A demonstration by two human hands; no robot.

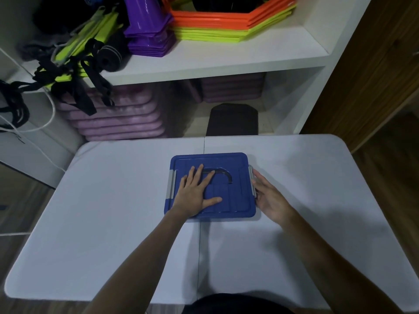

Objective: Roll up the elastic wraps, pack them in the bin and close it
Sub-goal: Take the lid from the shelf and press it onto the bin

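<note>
Counter [294, 177]: white, a seam down its middle, and the bin sits across that seam near the far edge. Risk: the smooth top may let the bin skid away from me if I push sideways on a clip.

Bin [235, 196]: blue lid on, dark handle lying flat at the lid's centre. The wraps are not in view; I judge they are inside, under the lid. If a roll stands proud, the lid may ride up and a clip may fail to catch.

Left hand [196, 191]: flat on the lid's left half, fingers straight and spread, pressing down, gripping nothing. Uneven pressure could lift the right edge.

Right hand [268, 196]: against the bin's right side, fingers at the grey clip [253, 181]; whether they curl round it, I cannot tell. Pinched fingertips are possible.

Left clip [171, 183]: seems folded against the side.
</note>
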